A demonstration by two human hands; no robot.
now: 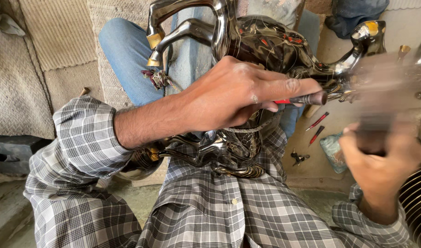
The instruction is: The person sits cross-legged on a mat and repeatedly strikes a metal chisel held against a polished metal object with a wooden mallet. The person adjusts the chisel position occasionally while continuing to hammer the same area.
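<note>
1. Left hand (228,94): fingers pressed together, pinching a small chisel (306,98) against the dark metal animal figure (265,43) lying across the lap, at the middle of the scene. A loose pinch could let the tip skid and scratch the polished surface.
2. Right hand (380,160): near right, fingers wrapped round a blurred mallet (373,133). A stray blow could catch the left fingers.
3. Two red-handled tools (317,128): on the floor, right; easily knocked.

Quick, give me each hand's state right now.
Left hand: closed, pinching a red-handled tool against the dark metal horse figure.
Right hand: closed on a blurred, unidentifiable object.
</note>
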